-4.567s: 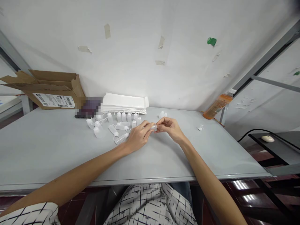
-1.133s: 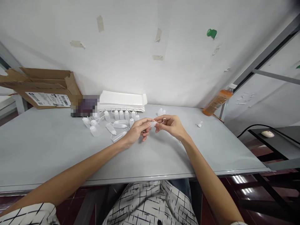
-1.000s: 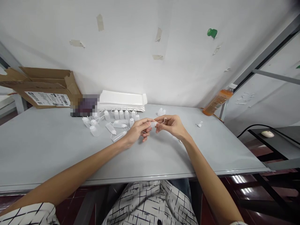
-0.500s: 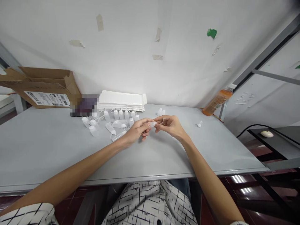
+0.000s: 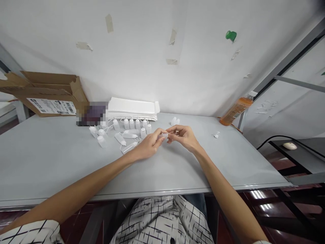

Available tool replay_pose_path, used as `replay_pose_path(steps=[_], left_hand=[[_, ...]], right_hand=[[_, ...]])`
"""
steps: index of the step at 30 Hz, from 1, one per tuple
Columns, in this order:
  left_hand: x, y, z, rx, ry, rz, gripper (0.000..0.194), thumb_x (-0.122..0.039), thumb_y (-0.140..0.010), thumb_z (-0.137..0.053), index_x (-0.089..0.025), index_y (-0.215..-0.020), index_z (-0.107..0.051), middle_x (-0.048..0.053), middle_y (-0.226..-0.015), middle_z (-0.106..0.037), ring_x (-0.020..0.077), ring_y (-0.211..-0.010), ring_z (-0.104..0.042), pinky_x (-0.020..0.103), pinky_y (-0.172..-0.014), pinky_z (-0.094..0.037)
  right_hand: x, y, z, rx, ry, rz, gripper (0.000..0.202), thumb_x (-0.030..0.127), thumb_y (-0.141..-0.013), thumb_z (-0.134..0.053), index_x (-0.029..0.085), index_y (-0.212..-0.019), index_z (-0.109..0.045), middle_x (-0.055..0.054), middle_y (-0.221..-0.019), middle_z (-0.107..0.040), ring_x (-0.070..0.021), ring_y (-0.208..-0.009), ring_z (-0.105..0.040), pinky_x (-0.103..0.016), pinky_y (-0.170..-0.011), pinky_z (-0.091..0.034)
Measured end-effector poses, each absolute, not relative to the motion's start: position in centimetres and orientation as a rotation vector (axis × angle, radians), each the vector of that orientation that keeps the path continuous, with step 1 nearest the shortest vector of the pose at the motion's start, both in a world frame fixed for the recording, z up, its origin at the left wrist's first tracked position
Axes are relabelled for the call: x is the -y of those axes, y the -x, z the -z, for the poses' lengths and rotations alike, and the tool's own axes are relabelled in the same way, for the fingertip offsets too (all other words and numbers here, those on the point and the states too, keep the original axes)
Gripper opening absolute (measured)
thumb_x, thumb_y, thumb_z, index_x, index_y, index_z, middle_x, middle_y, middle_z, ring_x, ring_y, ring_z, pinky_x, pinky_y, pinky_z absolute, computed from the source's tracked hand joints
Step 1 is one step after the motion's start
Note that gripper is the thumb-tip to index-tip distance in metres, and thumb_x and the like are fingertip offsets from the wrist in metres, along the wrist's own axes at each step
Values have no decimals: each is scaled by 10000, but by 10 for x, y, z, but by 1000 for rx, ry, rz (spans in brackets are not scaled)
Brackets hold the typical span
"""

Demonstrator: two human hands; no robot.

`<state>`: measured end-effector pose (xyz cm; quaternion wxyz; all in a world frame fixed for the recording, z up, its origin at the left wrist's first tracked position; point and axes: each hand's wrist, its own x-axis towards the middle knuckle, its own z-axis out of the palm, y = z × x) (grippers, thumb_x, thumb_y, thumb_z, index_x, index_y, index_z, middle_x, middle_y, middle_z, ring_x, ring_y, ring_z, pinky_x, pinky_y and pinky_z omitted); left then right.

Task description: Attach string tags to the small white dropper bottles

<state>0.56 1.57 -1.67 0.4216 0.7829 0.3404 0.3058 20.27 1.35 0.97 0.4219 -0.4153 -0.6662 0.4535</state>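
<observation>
Between my hands, over the middle of the table, a small translucent plastic bottle (image 5: pixel 162 136) lies nearly level. My left hand (image 5: pixel 150 144) is closed around its body. The fingers of my right hand (image 5: pixel 183 137) pinch its top end, where a thin white strap or cap piece shows; the exact part is hidden by the fingers. To the left of my hands, several similar small bottles (image 5: pixel 126 124) stand in a loose row, some with thin needle tips. Other bottles (image 5: pixel 120 139) lie on their sides nearby, with thin straps.
The grey table (image 5: pixel 175 173) meets a white wall. A cardboard box (image 5: pixel 53 91), a blurred dark item (image 5: pixel 92 114) and a stack of white sheets (image 5: pixel 132 107) are at back left. Bottle pieces (image 5: pixel 175 121), a small white cap piece (image 5: pixel 216 135) and an orange drink bottle (image 5: pixel 235 110) are right.
My left hand has turned, its fingers now curled further under around the bottle. My right hand stays at the top end, with fingers slightly shifted.
</observation>
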Motion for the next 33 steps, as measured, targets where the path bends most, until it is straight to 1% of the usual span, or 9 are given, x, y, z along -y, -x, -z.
replay_pose_path(steps=[4, 7, 12, 18, 20, 23, 25, 29, 33], left_hand=[[-13, -4, 15, -933, -2186, -764, 339, -361, -1020, -327, -170, -1262, -469, 32, -852, -634, 165, -672, -544, 290, -676, -401], [-13, -3, 15, -961, -2239, -785, 335, -352, -1012, -348, -186, -1259, -502, 36, -862, -639, 188, -702, -570, 288, -680, -396], [-13, -4, 14, -951, -2140, -882, 359, -343, -974, -454, -224, -1308, -511, -20, -749, -599, 158, -620, -532, 269, -668, -395], [-17, -10, 14, -856, -1784, -949, 551, -401, -954, -519, -206, -1444, -360, -25, -777, -589, 128, -619, -613, 271, -648, -492], [-19, -11, 14, -837, -1636, -988, 525, -435, -938, -548, -186, -1383, -423, -15, -802, -588, 121, -594, -624, 278, -609, -515], [-21, -11, 12, -810, -1523, -1011, 400, -442, -904, -610, -137, -1162, -586, -3, -784, -586, 111, -554, -623, 284, -580, -530], [-22, -11, 10, -784, -1500, -1026, 353, -424, -885, -646, -119, -1061, -634, 1, -769, -588, 108, -555, -625, 285, -582, -536], [-21, -10, 9, -713, -1490, -1046, 339, -411, -873, -674, -116, -1040, -663, -4, -751, -586, 109, -565, -623, 287, -573, -546], [-20, -10, 9, -688, -1429, -1028, 342, -421, -855, -698, -110, -995, -669, 3, -745, -595, 111, -561, -617, 290, -556, -555]], right_hand=[[-13, -202, -11, 1677, 1083, -1113, 292, 407, -774, -766, 152, -913, -730, -3, -620, -673, -165, -570, -668, -303, -595, -504], [-12, -202, -14, 1675, 1079, -1131, 316, 426, -771, -771, 152, -925, -732, -14, -669, -694, -170, -595, -688, -306, -612, -523], [-12, -206, -18, 1633, 1074, -1195, 386, 480, -724, -812, 143, -898, -736, -47, -748, -734, -225, -711, -744, -399, -764, -595], [-12, -208, -20, 1660, 1082, -1053, 373, 488, -736, -802, 148, -875, -738, -67, -805, -728, -216, -704, -735, -355, -680, -595], [-12, -208, -19, 1675, 1084, -993, 335, 471, -770, -779, 159, -884, -736, -67, -849, -722, -203, -707, -729, -334, -655, -583], [-13, -208, -17, 1696, 1064, -921, 304, 455, -793, -762, 171, -894, -728, -72, -950, -696, -185, -714, -719, -312, -627, -573], [-14, -208, -15, 1711, 1046, -915, 299, 457, -803, -754, 176, -902, -716, -70, -999, -672, -166, -694, -707, -299, -604, -565], [-12, -207, -15, 1723, 1053, -1022, 314, 480, -827, -730, 182, -916, -688, -39, -892, -660, -142, -606, -678, -290, -572, -552], [-10, -204, -18, 1678, 1020, -1100, 332, 480, -794, -764, 169, -892, -701, -34, -822, -661, -164, -600, -695, -303, -571, -568]])
